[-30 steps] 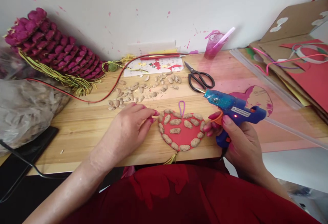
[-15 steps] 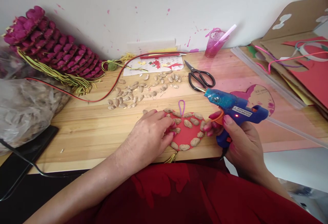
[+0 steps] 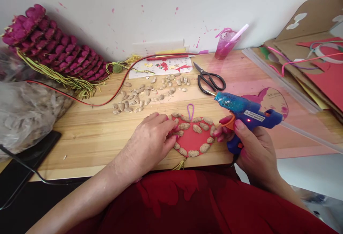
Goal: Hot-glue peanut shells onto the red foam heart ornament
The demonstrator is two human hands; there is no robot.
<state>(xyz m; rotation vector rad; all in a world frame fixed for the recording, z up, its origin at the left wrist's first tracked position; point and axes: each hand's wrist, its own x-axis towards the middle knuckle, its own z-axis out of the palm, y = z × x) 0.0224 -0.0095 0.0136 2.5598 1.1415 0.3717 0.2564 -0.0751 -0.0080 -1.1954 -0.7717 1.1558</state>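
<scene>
My right hand (image 3: 254,148) grips a blue hot glue gun (image 3: 246,110), its red light lit and its metal nozzle pointing up and left. A red heart-shaped piece (image 3: 189,139) lies at the table's front edge, with peanuts (image 3: 193,153) along its border and several more inside. At its top stands a purple loop (image 3: 190,111); a yellow-green tassel (image 3: 180,164) hangs at the bottom tip. My left hand (image 3: 152,141) is at the heart's left edge, thumb and fingers closed on a peanut (image 3: 180,133), which they partly cover. Fingertips of my right hand come close to the heart's right edge.
Loose peanuts (image 3: 138,96) are scattered behind the heart. Black-handled scissors (image 3: 210,78) lie near the nozzle. A pink cup (image 3: 225,44) stands by the wall. Purple stacked pieces (image 3: 59,48) and a plastic bag (image 3: 29,109) fill the left; cardboard (image 3: 297,23) stands at right.
My left hand has shifted slightly left, uncovering a peanut on the heart's lower left border. The glue gun stays almost in the same place.
</scene>
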